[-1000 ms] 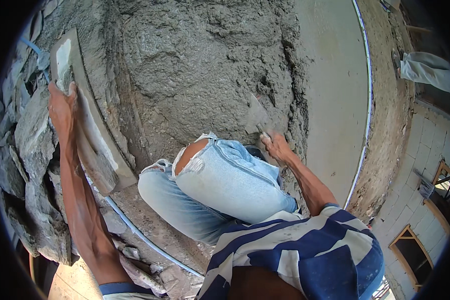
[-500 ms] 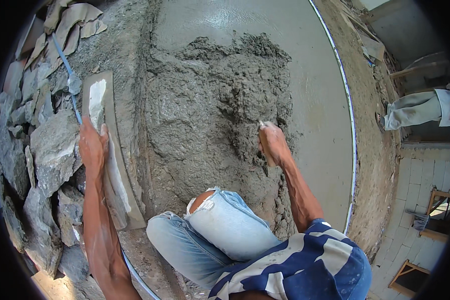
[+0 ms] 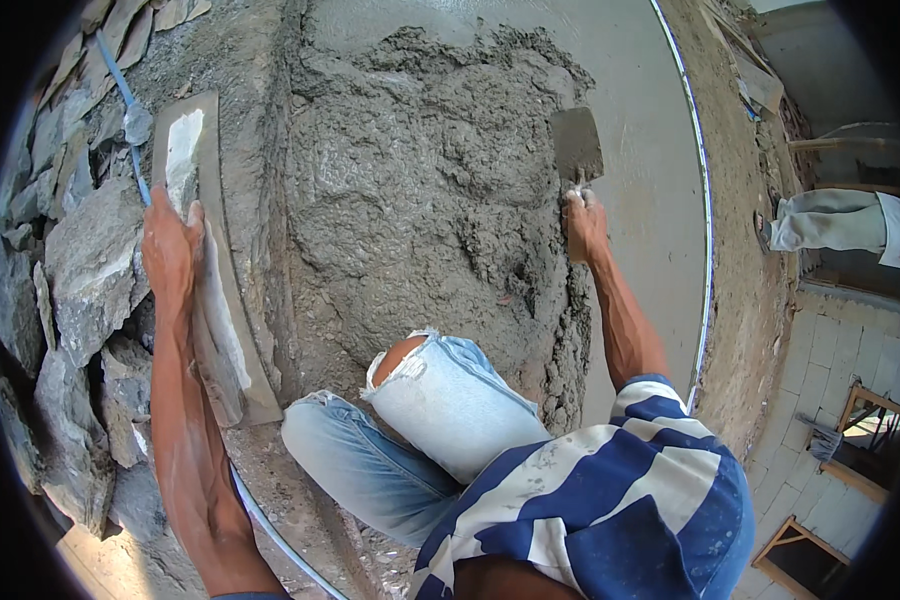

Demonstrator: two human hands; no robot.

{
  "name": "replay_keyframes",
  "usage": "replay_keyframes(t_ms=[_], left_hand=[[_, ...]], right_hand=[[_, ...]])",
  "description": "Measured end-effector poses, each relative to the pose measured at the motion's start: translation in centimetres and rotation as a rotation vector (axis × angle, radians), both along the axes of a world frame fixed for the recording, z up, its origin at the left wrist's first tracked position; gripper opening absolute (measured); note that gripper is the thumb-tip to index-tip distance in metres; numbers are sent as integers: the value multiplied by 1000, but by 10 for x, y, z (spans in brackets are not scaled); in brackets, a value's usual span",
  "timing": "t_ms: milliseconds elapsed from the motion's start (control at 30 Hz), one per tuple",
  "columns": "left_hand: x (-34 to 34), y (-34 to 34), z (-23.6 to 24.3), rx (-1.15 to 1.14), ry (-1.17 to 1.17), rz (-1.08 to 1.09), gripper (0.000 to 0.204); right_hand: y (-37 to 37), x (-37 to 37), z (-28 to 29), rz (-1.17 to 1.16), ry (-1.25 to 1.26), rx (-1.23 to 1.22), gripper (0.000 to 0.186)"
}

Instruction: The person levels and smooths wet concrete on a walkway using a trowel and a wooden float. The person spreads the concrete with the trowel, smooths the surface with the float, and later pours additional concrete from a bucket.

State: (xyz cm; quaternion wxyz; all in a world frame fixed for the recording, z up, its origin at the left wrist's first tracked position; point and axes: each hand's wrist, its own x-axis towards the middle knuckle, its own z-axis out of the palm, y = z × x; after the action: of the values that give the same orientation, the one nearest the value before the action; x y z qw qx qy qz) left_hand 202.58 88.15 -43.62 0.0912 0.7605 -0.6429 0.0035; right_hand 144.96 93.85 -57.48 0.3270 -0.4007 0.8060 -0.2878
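Note:
My left hand (image 3: 173,255) is closed on a long float (image 3: 184,135) with a pale strip along it, lying along the rough edge left of the wet mortar. My right hand (image 3: 587,228) grips the handle of a trowel (image 3: 577,140), its squarish, mortar-smeared blade flat over the border between lumpy wet mortar (image 3: 410,170) and a smoothed grey strip (image 3: 645,300). My bent knees in torn jeans (image 3: 440,390) are at the lower middle, beside the mortar.
Broken grey rocks (image 3: 80,260) and a blue hose (image 3: 117,75) run along the left. At the right are a pale edge line, a dirt strip, another person's legs (image 3: 830,222), a block wall (image 3: 810,350) and wooden window frames (image 3: 850,440).
My right hand and trowel have moved from within the lumpy mortar rightward to the smoothed strip's border, blade now in full view. My left hand still holds the float; the view has shifted.

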Motion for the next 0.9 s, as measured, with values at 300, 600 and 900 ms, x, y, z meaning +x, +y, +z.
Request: replay_keyframes(t_ms=[300,600,900], left_hand=[[-12,-14,-7,58,-39,-34,51],[-5,-13,-18,-15,-38,-73,47],[-7,-7,-7,-43,-44,16,49]], right_hand=[[211,16,-48,-79,-104,351,38],[127,76,-36,30,-560,399,28],[58,89,32,-31,-911,250,23]])
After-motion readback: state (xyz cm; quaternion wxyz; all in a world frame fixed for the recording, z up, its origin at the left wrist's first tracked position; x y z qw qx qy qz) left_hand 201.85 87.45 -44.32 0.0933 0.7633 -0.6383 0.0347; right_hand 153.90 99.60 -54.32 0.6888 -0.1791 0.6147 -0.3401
